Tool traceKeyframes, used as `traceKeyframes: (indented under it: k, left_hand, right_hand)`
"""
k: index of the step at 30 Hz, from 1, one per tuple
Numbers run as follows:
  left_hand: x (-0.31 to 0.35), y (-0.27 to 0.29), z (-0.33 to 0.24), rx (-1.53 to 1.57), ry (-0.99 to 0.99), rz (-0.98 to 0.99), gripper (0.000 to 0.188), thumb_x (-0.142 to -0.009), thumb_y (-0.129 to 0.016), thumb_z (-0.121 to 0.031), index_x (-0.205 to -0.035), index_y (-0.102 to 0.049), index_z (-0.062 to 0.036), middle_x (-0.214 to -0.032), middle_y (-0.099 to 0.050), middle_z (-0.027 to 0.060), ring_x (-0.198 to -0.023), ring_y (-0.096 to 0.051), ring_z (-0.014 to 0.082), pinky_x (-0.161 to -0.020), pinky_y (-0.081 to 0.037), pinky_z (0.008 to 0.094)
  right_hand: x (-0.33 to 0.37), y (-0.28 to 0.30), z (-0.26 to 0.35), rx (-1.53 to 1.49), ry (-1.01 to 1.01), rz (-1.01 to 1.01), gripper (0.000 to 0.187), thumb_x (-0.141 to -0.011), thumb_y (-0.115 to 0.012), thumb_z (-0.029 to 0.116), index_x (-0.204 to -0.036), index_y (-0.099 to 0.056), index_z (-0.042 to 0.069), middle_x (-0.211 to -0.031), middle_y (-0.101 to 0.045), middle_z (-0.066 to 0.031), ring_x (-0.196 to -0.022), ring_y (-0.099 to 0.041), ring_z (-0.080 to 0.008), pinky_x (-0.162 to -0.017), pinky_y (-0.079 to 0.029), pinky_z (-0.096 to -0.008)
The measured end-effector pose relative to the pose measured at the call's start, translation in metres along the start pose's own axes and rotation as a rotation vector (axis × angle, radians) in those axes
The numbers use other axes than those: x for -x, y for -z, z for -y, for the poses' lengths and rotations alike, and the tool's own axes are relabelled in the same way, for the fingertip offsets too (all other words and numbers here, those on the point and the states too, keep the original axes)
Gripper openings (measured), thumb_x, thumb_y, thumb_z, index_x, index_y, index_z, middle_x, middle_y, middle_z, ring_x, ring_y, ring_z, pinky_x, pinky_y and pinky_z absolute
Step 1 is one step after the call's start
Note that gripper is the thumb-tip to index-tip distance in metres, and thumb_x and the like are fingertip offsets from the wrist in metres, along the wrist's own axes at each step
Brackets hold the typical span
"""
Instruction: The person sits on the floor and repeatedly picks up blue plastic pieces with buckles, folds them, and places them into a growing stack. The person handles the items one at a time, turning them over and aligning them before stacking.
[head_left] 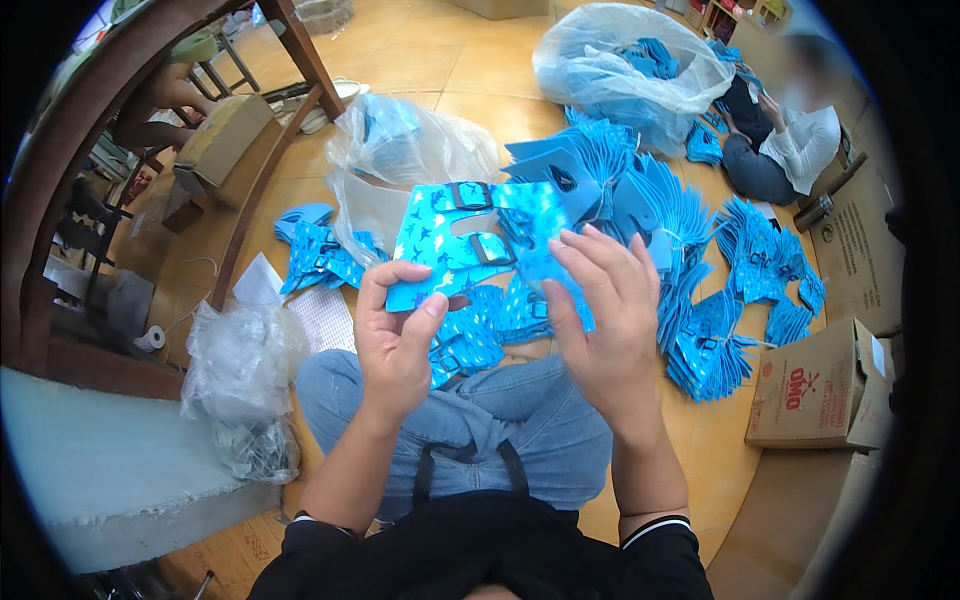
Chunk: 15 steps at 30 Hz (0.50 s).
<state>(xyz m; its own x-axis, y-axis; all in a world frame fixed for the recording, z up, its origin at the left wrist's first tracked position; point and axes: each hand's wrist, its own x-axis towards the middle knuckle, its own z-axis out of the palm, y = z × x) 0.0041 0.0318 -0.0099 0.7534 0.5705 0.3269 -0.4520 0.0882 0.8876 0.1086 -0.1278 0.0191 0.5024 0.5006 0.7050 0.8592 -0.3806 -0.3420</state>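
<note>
A flat light-blue piece with a shark-like print point(420, 235) and black buckles on short straps is held up in front of me, above my lap. My left hand point(395, 325) pinches its left edge between thumb and bent fingers. Over its right side, which is blurred, my right hand point(605, 300) has its fingers spread, the tips appearing to touch the surface. More of the same printed buckled pieces point(465, 340) lie just below, between my hands and my crossed legs.
Tied bundles of blue pieces point(660, 215) are heaped at right front. Plastic bags point(630, 75) with blue pieces stand farther off. Cardboard boxes point(810, 390) line the right, near a seated person point(790, 140). Crumpled clear plastic point(245, 350) and a wooden frame point(265, 190) are at left.
</note>
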Motion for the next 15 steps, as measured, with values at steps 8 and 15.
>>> traceKeyframes:
  k: [8,15]
  left_hand:
    - [0.006,-0.002,-0.025,-0.080,-0.138,-0.020,0.028,-0.088,-0.058,0.003,-0.112,-0.046,-0.0028,-0.099,-0.052,0.0047,-0.079,-0.052,0.0040,-0.069,-0.045,0.0192]
    - [0.005,-0.006,-0.032,-0.028,-0.185,-0.032,0.028,-0.088,-0.057,0.004,-0.112,-0.045,-0.0020,-0.101,-0.052,0.0053,-0.081,-0.053,0.0053,-0.071,-0.047,0.0203]
  right_hand:
    - [-0.030,-0.012,0.019,-0.223,0.098,-0.039,0.019,-0.080,-0.069,0.009,-0.099,-0.066,0.008,-0.092,-0.067,-0.0078,-0.093,-0.064,-0.0250,-0.091,-0.043,-0.0433]
    - [-0.036,-0.009,0.021,-0.242,0.163,-0.051,0.014,-0.078,-0.070,0.005,-0.092,-0.066,0.005,-0.087,-0.067,-0.0094,-0.087,-0.066,-0.0257,-0.077,-0.049,-0.0367]
